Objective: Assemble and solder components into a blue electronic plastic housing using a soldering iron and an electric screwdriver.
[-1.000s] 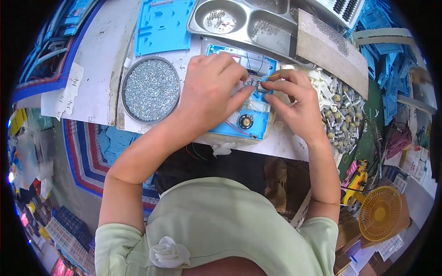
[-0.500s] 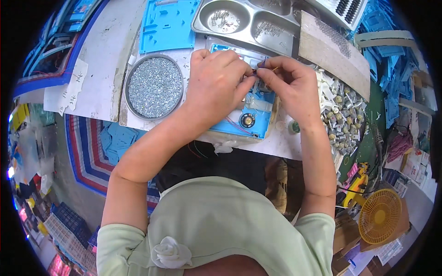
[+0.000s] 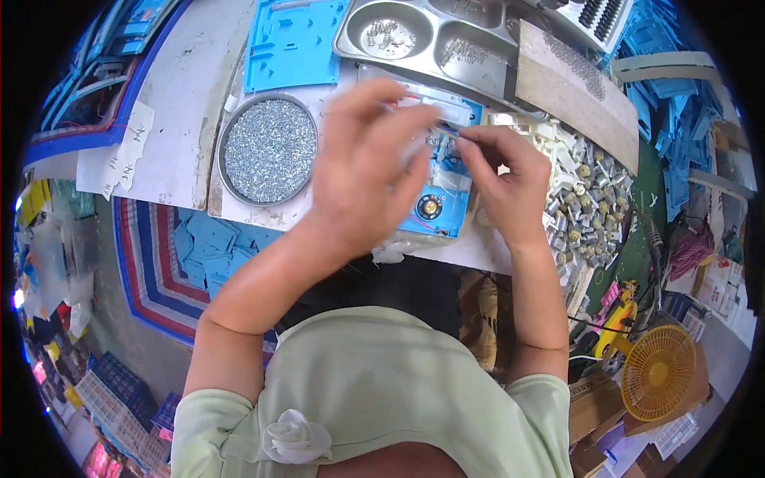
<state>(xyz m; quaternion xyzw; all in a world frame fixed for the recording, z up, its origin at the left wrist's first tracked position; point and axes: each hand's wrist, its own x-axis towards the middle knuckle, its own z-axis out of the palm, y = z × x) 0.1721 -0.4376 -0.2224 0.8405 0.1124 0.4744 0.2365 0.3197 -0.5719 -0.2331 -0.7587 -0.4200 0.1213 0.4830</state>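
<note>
A blue plastic casing (image 3: 443,185) lies in front of me, with a round black speaker (image 3: 429,207) and small parts and wires in it. My right hand (image 3: 508,179) is over its right edge, thumb and forefinger pinched around what looks like a thin wire (image 3: 447,132). My left hand (image 3: 368,163) hovers over the casing's left side, apart from the right hand. It is smeared by motion, so whether its fingers hold anything cannot be made out. This hand and its wrist hide part of the casing.
A round tray of small screws (image 3: 269,150) stands at left, below a blue panel (image 3: 292,46). At the back, a metal compartment tray (image 3: 426,57) holds small metal parts. A grey board (image 3: 575,88) and a heap of small motors and white parts (image 3: 588,199) lie right. A yellow fan (image 3: 658,373) stands lower right.
My hands were close together over the casing's upper part, fingertips meeting at a small part and wires. My left hand has pulled away left; my right hand has moved slightly lower, still pinched.
</note>
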